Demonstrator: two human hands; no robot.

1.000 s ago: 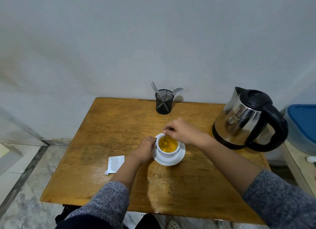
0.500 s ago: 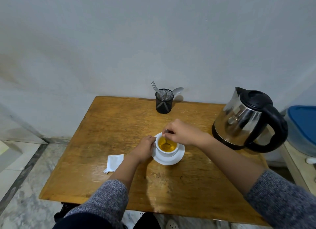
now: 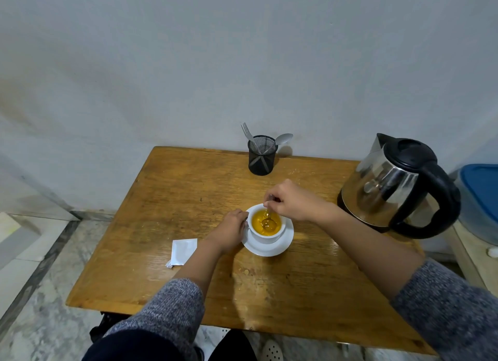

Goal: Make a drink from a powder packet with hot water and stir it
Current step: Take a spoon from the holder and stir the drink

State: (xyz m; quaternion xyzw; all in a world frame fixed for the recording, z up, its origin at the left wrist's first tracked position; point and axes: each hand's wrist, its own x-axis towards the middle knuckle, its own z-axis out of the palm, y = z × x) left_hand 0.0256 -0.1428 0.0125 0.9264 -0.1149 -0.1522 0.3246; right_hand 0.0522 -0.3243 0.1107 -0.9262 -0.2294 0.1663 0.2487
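Note:
A white cup full of orange-yellow drink stands on a white saucer in the middle of the wooden table. My left hand grips the cup's left side, at its handle. My right hand is just above the cup's far rim and pinches the handle of a metal spoon, whose bowl sits in the liquid. A torn white powder packet lies flat on the table to the left of my left wrist.
A steel electric kettle with a black handle stands at the table's right side. A black mesh holder with a fork and a spoon is at the back edge by the wall. A blue-lidded bin stands to the right.
The spoon has moved around inside the cup while my right hand shifted slightly above it. My left hand has stayed on the cup.

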